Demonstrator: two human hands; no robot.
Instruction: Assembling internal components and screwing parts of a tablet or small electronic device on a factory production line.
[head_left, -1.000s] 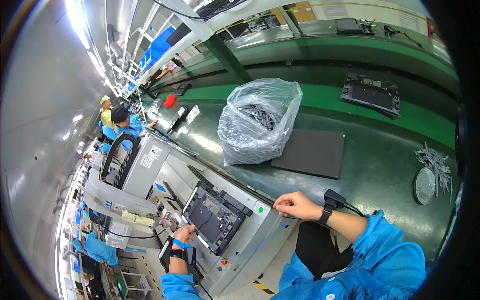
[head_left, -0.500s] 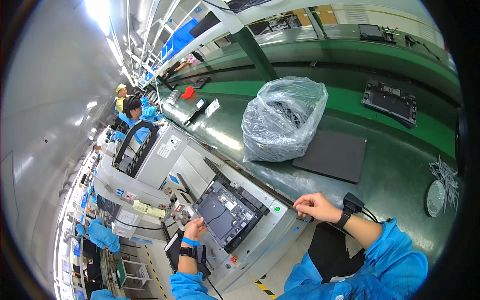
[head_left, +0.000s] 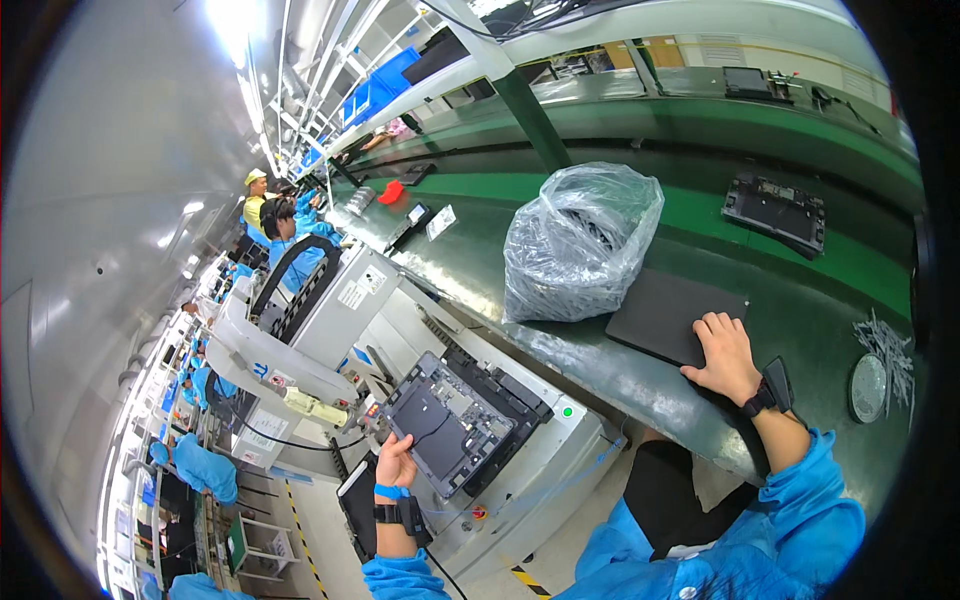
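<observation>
At the left edge of an open device chassis my left hand is closed, thumb over the rim. The chassis shows a black battery area and a bare circuit board; its right side overlaps a dark holder on the machine's bed, and it looks slightly raised there. On the green bench to the right, my right hand lies on the near right part of a flat dark panel, fingers stretched out. Beside the panel stands a clear plastic bag full of grey strips.
A white machine with a green-lit button stands left of the bench. Another opened device rests at the back right. Loose grey strips lie by a round dish. Co-workers in blue are farther left.
My right hand has moved from above the bench's front edge onto the dark panel. My left hand has closed on the chassis edge, and the chassis has shifted out of line with its holder.
</observation>
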